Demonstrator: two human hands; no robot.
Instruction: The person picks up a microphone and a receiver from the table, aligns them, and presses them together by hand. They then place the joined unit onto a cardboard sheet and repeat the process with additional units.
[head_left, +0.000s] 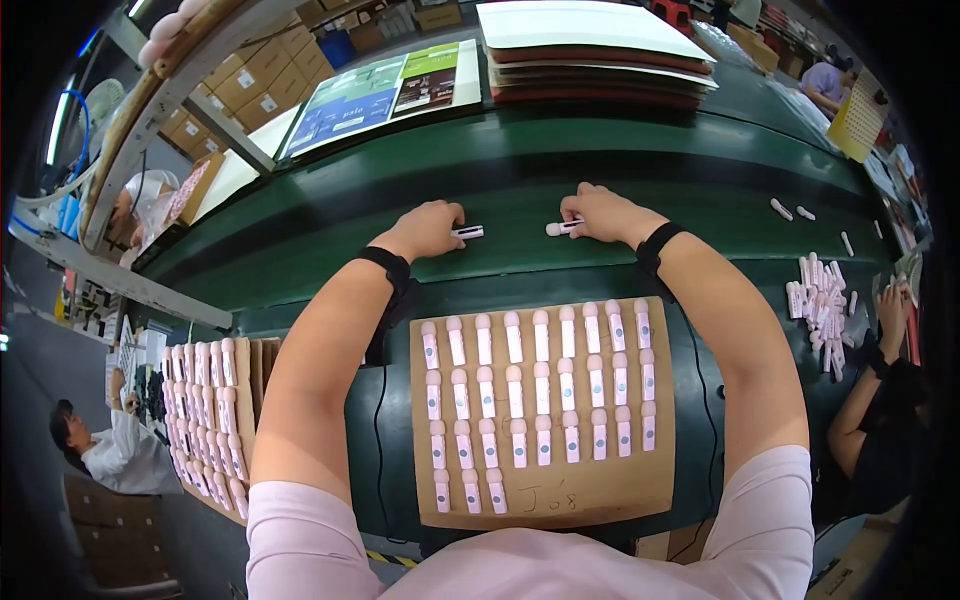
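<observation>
Both arms reach out over a green conveyor belt point(340, 235). Between the fingers of my left hand point(428, 228) is a small pale wand body point(468, 232) with a dark panel. My right hand point(604, 212) pinches a small pink wand with a rounded head point(556, 229), its head pointing toward the left hand. The two pieces are apart. Nearer to me, a brown cardboard sheet point(610, 495) bears rows of similar pink wands point(514, 390), their rounded heads toward the belt. Many show a round bluish spot; the lowest row is shorter, at the left.
Right of me lies a heap of pink wands point(825, 310), with a co-worker's hand point(892, 318) beside it. A few loose wands point(781, 209) rest on the belt. Another wand-covered sheet point(208, 400) is at left. Beyond the belt are stacked boards point(600, 75) and printed sheets point(370, 95).
</observation>
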